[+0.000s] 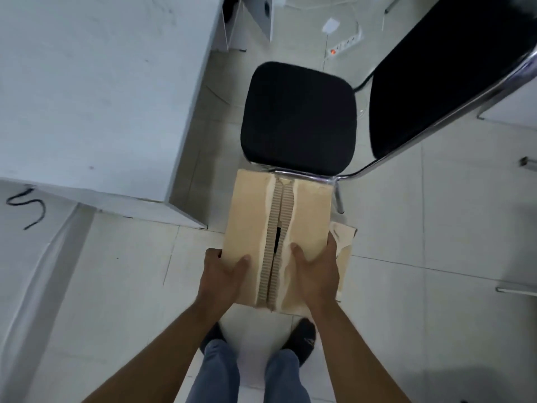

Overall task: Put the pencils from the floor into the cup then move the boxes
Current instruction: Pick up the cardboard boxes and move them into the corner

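Fingers of left hand and right hand clasp the cardboard box, 2 thumbs flat on top.

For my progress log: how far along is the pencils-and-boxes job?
Done: no pencils show on the floor, though no cup is visible. In hand: left hand and right hand grip a cardboard box by the black chair. Left: placing it, then what may be a second box beneath its right side.

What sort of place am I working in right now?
Most likely an office or workroom: a white desk, a black padded chair with a chrome frame, and a power strip on the tiled floor. The left hand and right hand grip a cardboard box.
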Demonstrator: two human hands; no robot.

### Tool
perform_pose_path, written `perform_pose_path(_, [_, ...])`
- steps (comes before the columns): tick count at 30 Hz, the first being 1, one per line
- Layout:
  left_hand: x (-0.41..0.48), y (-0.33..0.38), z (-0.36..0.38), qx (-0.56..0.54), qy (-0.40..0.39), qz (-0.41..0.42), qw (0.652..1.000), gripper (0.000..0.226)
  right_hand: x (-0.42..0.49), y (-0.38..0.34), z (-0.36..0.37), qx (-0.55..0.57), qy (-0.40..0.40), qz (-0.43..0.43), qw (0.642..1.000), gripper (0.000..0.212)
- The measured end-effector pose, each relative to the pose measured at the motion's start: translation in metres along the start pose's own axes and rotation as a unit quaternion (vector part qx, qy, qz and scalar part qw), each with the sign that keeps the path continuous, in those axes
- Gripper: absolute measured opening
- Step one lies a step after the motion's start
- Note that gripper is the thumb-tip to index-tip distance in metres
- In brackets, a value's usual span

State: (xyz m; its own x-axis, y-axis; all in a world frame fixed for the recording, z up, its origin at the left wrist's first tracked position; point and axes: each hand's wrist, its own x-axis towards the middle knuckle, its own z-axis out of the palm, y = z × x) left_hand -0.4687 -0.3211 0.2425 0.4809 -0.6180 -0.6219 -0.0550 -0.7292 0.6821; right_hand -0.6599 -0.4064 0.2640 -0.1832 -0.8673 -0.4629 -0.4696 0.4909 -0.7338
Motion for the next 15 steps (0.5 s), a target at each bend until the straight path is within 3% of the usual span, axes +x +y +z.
perform_pose_path(6, [-0.111, 0.081, -0.041, -0.017, 0.022, 0.028, 0.999, 0.069, -0.082, -0.090, -0.098, -0.011, -0.034, -0.036, 0.999, 0.081])
perform_pose_path(15, [-0.244, 0.132, -0.091, -0.042, 0.080, 0.133, 0.987, 0.075, -0.179, -0.180, -0.171, -0.037, -0.080, -0.164, 0.983, 0.080])
